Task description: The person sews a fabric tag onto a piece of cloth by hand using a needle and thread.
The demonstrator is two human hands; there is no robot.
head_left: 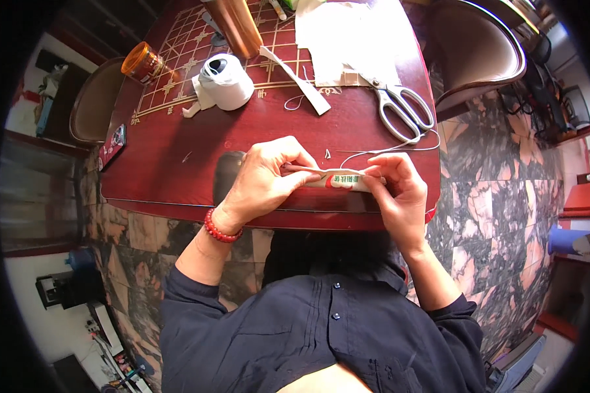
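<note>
Between my two hands, at the table's front edge, a folded strip of pale cloth (346, 181) with red and green print is stretched. My left hand (270, 177), with a red bead bracelet at the wrist, pinches its left end. The right end is pinched between the thumb and fingers of my right hand (398, 189). A pale thread (425, 149) runs from near the cloth, loops to the right and passes by the handles of metal scissors (405, 110). What looks like a thin needle lies on the table behind the cloth. A tiny white scrap (327, 154) is beside it.
On the dark red table (177, 167) stand a white roll (231, 86), a copper-coloured tumbler (238, 27) and an orange-lidded jar (142, 63). A pale strip (299, 83) and a large white cloth (349, 39) lie farther back. A phone-like object (113, 146) rests at the left edge. Chairs flank the table.
</note>
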